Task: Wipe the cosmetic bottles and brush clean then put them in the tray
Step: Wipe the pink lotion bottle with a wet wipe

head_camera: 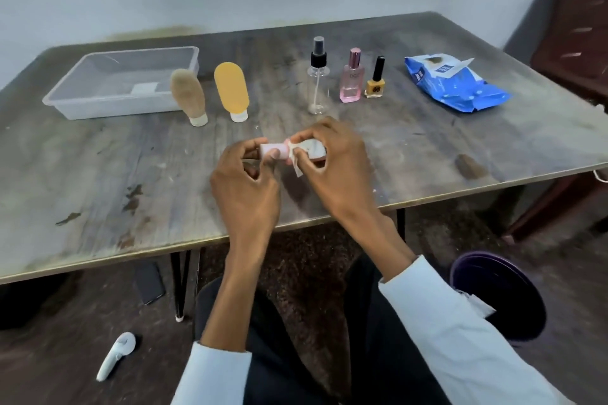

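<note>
Over the worn table (98,174), well in front of the clear tray (82,76), I see my left hand (245,181) pinching a small pink bottle (274,149) while my right hand (335,164) grips a white wipe (297,168) against it.

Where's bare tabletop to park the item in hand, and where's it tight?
Free: the near-left table, in front of the tray; the near-right stretch below the wipes pack; the gap between the orange tube and the spray bottle. Crowded: spray bottle, pink perfume and nail polish stand close together; the beige tube stands right by the tray.
</note>
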